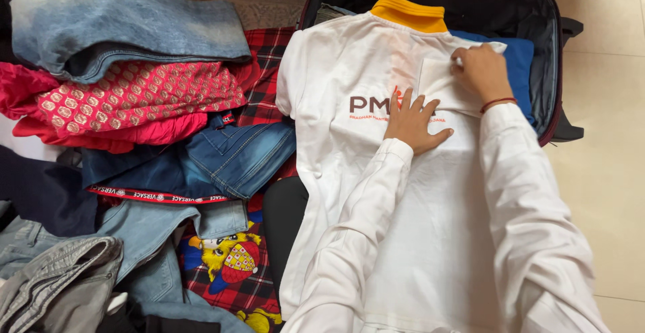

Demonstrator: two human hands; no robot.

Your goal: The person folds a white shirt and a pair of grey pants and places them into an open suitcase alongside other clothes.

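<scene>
1. Nearest, at six o'clock, two white-sleeved forearms reach up and away from the viewer across a white polo shirt point(349, 192) with an orange collar.
2. The shirt lies face-down and flat, its collar toward twelve o'clock, draped over an open dark suitcase point(537, 11).
3. The left hand point(411, 122), at the centre, lies palm down with fingers spread, pressing the shirt's back; it grasps nothing.
4. The right hand point(482, 71), at one o'clock, wears a red thread at the wrist and pinches the folded-in right sleeve point(437, 81) against the shirt.
5. A blue garment point(521, 61) shows beneath the shirt at two o'clock inside the suitcase.
6. At nine o'clock lies a heap of clothes: folded blue jeans point(235, 155), a red patterned garment point(141, 94), and faded denim point(127, 17) at eleven o'clock.
7. Grey trousers point(60, 279) sit at seven o'clock beside a red plaid cloth point(235, 293).
</scene>
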